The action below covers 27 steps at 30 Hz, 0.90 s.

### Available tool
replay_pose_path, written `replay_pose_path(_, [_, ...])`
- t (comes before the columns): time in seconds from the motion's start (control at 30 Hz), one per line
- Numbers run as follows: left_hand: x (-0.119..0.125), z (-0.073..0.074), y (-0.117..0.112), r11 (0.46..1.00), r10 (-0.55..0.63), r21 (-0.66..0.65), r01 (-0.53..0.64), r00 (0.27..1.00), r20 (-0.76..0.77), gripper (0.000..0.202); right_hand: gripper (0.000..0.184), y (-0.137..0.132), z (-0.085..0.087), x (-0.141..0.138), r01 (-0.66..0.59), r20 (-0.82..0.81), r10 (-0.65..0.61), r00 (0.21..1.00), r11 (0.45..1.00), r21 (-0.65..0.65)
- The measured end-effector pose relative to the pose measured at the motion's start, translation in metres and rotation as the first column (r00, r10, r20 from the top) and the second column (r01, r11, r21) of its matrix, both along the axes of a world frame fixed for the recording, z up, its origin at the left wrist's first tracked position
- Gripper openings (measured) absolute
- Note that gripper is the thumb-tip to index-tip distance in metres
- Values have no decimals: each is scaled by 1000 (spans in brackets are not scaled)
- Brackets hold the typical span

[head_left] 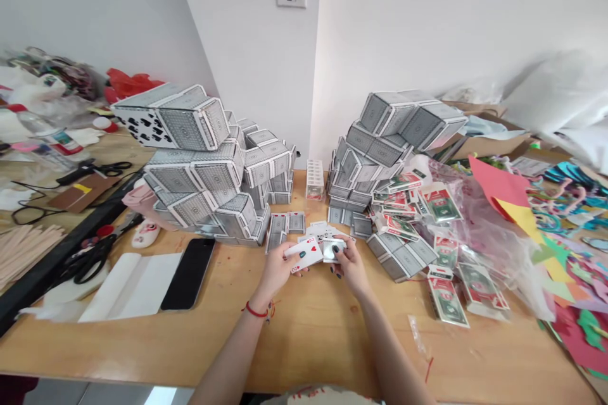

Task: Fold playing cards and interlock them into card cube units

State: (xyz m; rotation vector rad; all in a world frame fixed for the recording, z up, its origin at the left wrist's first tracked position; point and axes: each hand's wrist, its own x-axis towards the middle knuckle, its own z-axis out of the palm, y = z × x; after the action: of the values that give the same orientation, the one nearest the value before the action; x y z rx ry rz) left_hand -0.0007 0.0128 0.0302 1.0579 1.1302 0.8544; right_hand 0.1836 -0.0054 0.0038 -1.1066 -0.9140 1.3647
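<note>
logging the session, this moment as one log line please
left hand: holding playing cards | right hand: holding shiny card-sized item | nearby: stacked grey card boxes

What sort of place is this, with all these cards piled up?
It looks like a home craft or hobby workspace, though that's a guess: a wooden table holds stacked decks of playing cards, black-handled scissors and coloured craft paper.

Playing cards [306, 253] in the left hand [278, 270], more cards [333, 250] in the right hand [349, 264], above a wood bench [304, 342], with tall piles of card boxes [190, 177] behind.
</note>
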Motion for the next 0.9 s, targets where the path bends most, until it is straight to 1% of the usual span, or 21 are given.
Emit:
replay_pose_path(0.13, [1,-1,0,999,-28,14,28,999,-15,26,37,0,2,-3,-35,-5,35,999,999,4])
replay_pose_path(0.3, [-3,4,2,1000,21,0,-21,1000,-19,25,38,1,2,-1,22,11,-22,1000,1000,-19])
replay_pose_path(0.4, [-3,4,2,1000,9,-11,-9,1000,-29,24,40,2,2,-2,8,25,-7,1000,999,-32])
replay_pose_path(0.5, [0,2,2,1000,-23,-14,22,998,-58,24,39,2,2,-4,-26,45,27,999,999,-29])
replay_pose_path(0.6, [1,2,0,997,-77,-8,77,993,-87,25,36,2,2,-6,-42,69,43,997,999,-16])
replay_pose_path(0.73, [0,5,-2,984,-175,-2,177,972,-158,27,33,1,4,-6,-79,95,79,992,997,0])
replay_pose_path(0.9, [-7,8,-2,965,-248,22,260,942,-226,28,31,-2,5,-7,-115,115,115,987,993,-5])
